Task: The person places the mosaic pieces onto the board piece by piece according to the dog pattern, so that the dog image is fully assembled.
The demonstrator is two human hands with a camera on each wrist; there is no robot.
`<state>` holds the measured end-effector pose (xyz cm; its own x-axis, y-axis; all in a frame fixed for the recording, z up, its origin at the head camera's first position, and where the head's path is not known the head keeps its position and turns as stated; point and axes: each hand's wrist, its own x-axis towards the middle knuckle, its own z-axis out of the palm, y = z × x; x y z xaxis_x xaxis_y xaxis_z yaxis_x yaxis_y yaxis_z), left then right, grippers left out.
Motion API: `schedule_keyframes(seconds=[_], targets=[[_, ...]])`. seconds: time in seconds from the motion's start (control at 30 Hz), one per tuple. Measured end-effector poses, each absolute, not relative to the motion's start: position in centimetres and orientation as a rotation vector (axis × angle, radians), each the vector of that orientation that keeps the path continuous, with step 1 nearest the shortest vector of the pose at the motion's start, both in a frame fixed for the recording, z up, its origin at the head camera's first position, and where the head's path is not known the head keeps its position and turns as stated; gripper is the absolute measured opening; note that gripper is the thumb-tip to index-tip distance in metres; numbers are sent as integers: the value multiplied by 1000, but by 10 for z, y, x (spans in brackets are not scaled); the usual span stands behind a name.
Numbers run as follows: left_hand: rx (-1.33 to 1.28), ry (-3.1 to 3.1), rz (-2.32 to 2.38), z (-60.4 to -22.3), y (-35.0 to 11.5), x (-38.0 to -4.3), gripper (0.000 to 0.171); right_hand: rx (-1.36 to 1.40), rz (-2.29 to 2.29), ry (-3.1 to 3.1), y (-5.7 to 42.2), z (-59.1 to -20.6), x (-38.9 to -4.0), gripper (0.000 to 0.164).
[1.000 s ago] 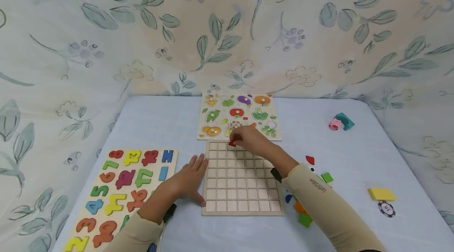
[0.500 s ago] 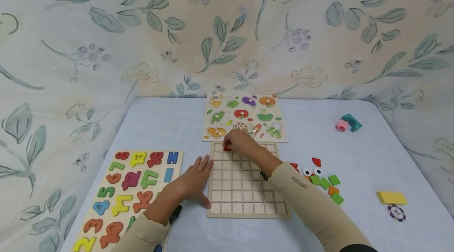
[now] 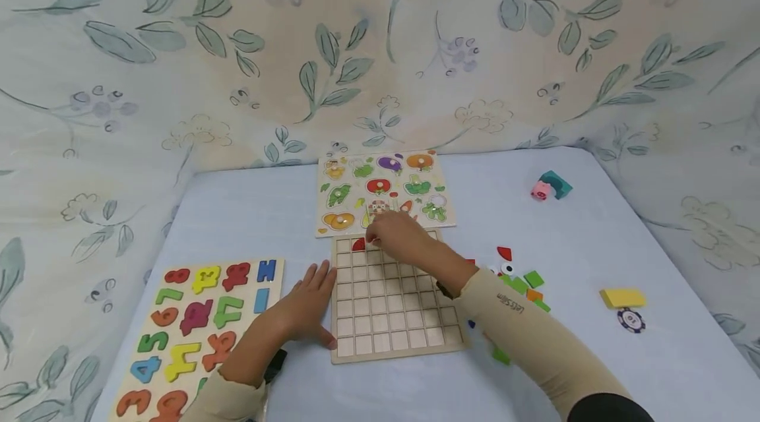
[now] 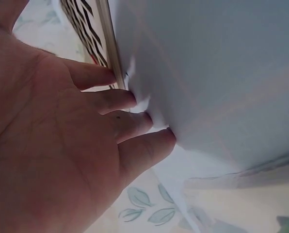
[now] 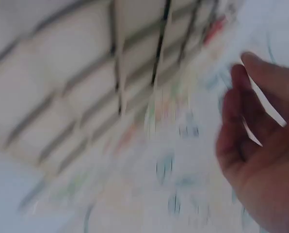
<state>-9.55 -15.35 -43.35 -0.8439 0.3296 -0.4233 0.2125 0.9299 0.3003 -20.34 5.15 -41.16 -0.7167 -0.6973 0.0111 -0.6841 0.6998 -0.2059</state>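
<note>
Left hand (image 3: 307,306), spread, touches the grid (image 3: 388,304); right hand (image 3: 399,236) curls loosely

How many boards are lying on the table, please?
3: the grid board in the middle, the vegetable board directly beyond it, and the number board at the left. I see no others.

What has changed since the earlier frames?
The right hand has let go of the red piece, which moved left and now lies in the top row of the grid board, second cell from the left. The left hand stayed at the board's left edge.
</note>
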Motion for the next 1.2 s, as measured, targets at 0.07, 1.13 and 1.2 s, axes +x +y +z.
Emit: schedule_keyframes(seconds=[0.07, 1.13, 1.2], targets=[[397, 2610, 341, -434, -155, -96, 121, -1041, -342, 2782, 74, -403, -202, 11], [371, 2585, 381, -439, -156, -97, 122, -506, -279, 2738, 233, -431, -146, 27], [367, 2583, 371, -440, -156, -97, 122, -488, -281, 2720, 233, -427, -148, 24]])
